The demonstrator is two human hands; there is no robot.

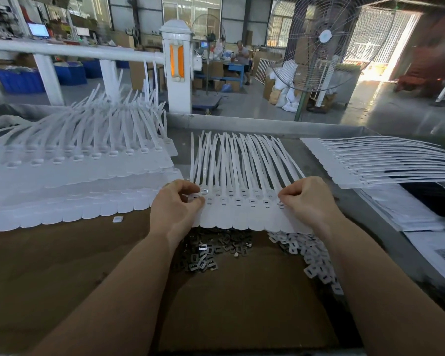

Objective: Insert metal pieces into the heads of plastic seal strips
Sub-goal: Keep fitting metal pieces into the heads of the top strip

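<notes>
A joined row of white plastic seal strips (242,214) lies across the middle of the bench, tails fanning away from me. My left hand (175,204) pinches the row's left end, fingers curled at the head where a shiny metal piece (204,191) sits. At the right end my right hand (306,199) pinches the row with curled fingers. Loose dark metal pieces (211,255) are heaped on the brown cardboard (242,304) just below the row. Beside them lies a heap of white plastic caps (311,255).
Stacked rows of seal strips (75,176) fill the left of the bench, and flat rows (383,163) lie at the right. One loose white cap (118,219) sits on the cardboard. A white railing post (177,73) and a standing fan (324,39) rise beyond the bench's far edge.
</notes>
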